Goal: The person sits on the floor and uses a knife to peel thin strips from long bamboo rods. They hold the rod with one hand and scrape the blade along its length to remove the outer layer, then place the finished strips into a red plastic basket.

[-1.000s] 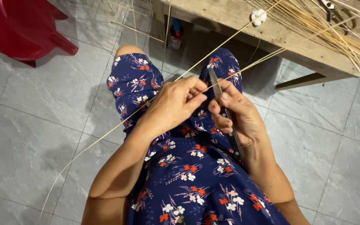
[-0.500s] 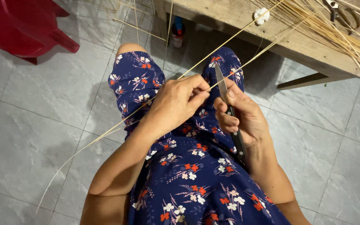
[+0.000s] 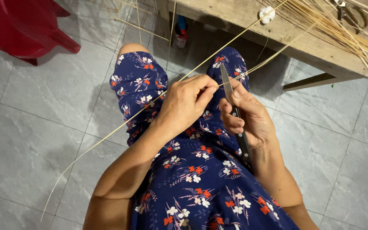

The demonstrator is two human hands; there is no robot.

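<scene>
Black knife (image 3: 235,115) handle hidden in right hand (image 3: 250,117).

The knife (image 3: 235,111) handle is hidden inside the right hand (image 3: 248,117), and the red stool (image 3: 20,27) is cut off at the top edge.

Large pale grey floor tiles (image 3: 35,127) are spreading across the whole view, catching soft, even light. A red plastic stool (image 3: 20,25) is standing at the upper left. A rough wooden desk (image 3: 294,36) is running along the top right, shading the floor beneath it.
</scene>
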